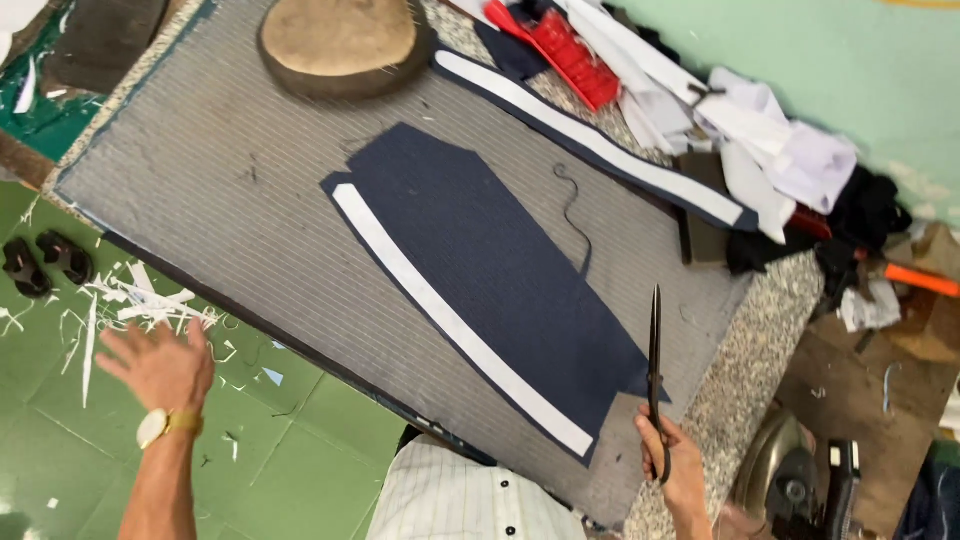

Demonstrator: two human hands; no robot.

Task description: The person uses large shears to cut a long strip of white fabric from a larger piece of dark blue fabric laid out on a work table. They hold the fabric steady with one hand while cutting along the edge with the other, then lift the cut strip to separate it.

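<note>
A dark navy fabric piece lies flat on a grey striped mat, with a curved white strip along its near edge. My right hand grips black scissors, blades closed and pointing up, just past the fabric's right end. My left hand, wearing a gold wristwatch, hangs out over the green floor beyond the mat's left edge, fingers spread, holding nothing. A thin navy offcut curls on the mat to the right of the fabric.
A round wooden block sits at the mat's far end. A navy and white band, red fabric and white cloth pieces pile at the right. White scraps and sandals lie on the floor. An iron sits low at the right.
</note>
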